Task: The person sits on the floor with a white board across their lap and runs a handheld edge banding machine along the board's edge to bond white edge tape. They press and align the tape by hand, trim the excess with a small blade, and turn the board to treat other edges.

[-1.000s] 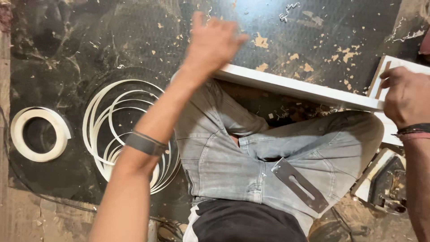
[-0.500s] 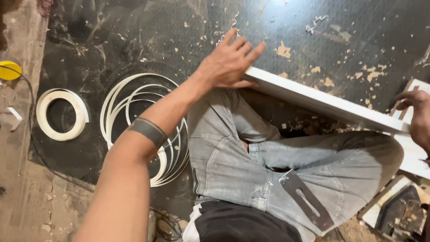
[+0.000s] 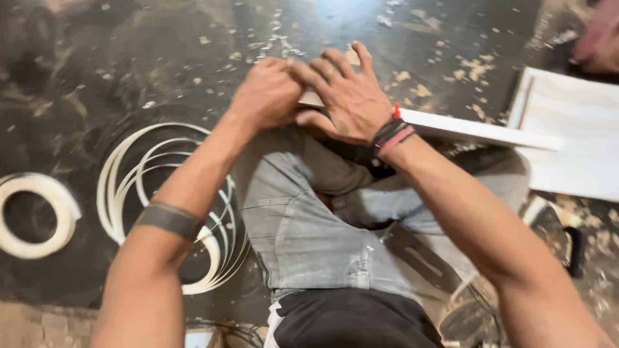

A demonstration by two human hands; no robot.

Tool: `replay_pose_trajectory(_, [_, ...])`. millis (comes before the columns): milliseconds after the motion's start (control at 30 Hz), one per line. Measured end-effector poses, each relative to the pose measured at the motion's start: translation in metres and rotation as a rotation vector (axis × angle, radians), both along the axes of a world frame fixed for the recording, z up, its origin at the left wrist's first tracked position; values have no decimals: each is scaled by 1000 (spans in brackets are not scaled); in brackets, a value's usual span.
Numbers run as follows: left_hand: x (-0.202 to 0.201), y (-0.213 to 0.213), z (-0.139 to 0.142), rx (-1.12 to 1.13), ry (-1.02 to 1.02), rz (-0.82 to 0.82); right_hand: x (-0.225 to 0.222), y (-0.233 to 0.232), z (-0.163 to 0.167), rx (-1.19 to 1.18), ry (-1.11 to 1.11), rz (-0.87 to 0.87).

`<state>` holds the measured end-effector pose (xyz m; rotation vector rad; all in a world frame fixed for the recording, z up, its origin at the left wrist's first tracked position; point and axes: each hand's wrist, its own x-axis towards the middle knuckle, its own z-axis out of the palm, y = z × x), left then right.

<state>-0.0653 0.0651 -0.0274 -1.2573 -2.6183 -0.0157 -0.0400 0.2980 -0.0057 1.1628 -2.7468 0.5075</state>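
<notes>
The long white board (image 3: 477, 131) runs from centre frame to the right, over the person's lap; it looks stiff, thin-edged and light, best held flat across its near end rather than by the overhanging far end. That near end lies under both grips: the right hand (image 3: 351, 96) pressed open-fingered on top, the left hand (image 3: 267, 93) curled closed against its tip. Coiled white edge banding (image 3: 122, 193) lies on the floor at left.

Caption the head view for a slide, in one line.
Left hand and right hand press together on the end of a long white board across grey-trousered knees, beside loose white edging coils.
</notes>
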Motion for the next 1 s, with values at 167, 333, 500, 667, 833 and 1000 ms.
replay_pose_trajectory(167, [7,8,32,76,-73,43,42,182,33,235,-123,-234])
replay_pose_trajectory(333, [19,53,35,146,-149,-14,79,278,13,538,32,-433])
replay_pose_trajectory(500, [38,241,-6,328,-234,-108,70,279,9,524,86,-401])
replay_pose_trajectory(667, [31,261,9,400,-205,-248,60,278,17,571,36,-396])
replay_pose_trajectory(833, [-11,76,34,464,-560,328,63,277,22,677,-14,-374])
replay_pose_trajectory(1000, [-8,32,11,170,-227,325,45,201,52,410,25,-138])
